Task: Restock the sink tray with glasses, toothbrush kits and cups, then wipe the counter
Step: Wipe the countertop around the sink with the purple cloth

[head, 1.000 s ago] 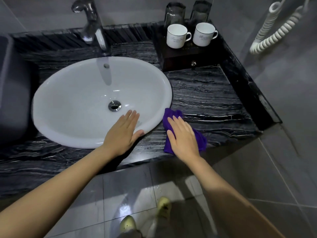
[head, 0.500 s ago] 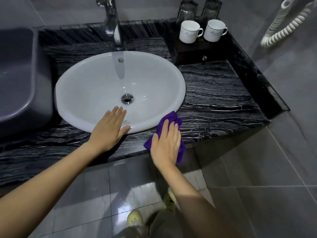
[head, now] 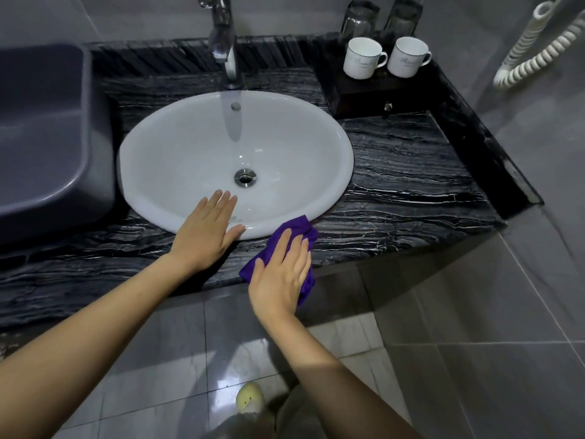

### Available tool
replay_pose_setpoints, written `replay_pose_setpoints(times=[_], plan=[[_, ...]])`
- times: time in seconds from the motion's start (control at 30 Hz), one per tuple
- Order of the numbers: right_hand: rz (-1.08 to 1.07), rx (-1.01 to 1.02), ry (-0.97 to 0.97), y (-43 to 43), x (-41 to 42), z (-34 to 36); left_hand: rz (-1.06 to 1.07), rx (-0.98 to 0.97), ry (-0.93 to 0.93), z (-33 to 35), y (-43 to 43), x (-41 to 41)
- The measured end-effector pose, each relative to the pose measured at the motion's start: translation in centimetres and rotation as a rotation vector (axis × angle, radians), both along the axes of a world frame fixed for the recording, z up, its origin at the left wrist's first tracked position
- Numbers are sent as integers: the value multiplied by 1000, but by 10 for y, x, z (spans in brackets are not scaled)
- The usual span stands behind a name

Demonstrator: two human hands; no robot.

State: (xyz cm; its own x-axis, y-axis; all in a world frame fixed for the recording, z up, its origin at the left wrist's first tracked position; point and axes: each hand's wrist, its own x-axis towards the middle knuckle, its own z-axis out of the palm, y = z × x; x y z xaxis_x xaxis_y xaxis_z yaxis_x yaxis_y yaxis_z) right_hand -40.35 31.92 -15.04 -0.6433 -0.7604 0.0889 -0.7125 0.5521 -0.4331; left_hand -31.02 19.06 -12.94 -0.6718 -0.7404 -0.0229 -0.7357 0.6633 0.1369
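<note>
My right hand (head: 280,274) presses flat on a purple cloth (head: 296,228) at the front edge of the black marble counter (head: 411,185), just right of the sink's near rim. My left hand (head: 205,231) lies flat, fingers together, on the near rim of the white sink (head: 190,153). At the back right a dark wooden tray (head: 380,90) carries two white cups (head: 362,58) (head: 408,57), with two dark glasses (head: 359,19) (head: 402,15) behind them. I see no toothbrush kits.
A chrome tap (head: 224,42) stands behind the sink. A grey bin-like container (head: 41,128) sits on the counter at the left. A white coiled cord (head: 535,55) hangs on the right wall. Grey floor tiles and a yellow slipper (head: 250,397) lie below.
My right hand has slid the purple cloth leftward along the counter's front edge, closer to my left hand. The left hand stays on the sink rim. The view has shifted.
</note>
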Motion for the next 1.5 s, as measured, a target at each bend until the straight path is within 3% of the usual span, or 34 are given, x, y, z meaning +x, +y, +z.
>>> replay_pose_setpoints(times=[0.23, 0.33, 0.43, 0.57, 0.67, 0.83, 1.07, 1.2, 1.3, 1.5], plan=[[49, -115, -4, 1, 13, -5, 98, -17, 70, 5, 26, 44], [203, -106, -42, 6, 14, -1, 259, -49, 112, -1, 48, 91], [400, -167, -228, 0, 6, 18, 400, -10, 79, -14, 64, 131], [581, -366, -343, -21, -19, 50, 429, 16, 28, -22, 68, 150], [682, -325, -238, -29, -48, 58, 425, -7, 18, -23, 69, 150], [991, -39, 94, -12, -83, 24, 434, -10, 55, -26, 68, 155], [1046, -4, 153, -15, -25, 11, 558, -18, 50, -26, 68, 179], [1091, 35, 58, -35, 27, 12, 539, -3, 44, -26, 68, 176], [1127, 90, -10, -55, 58, 17, 543, 43, 126, -26, 68, 179], [1210, 145, -93, -79, 115, 18, 691, 190, 571, 1, 62, 181]])
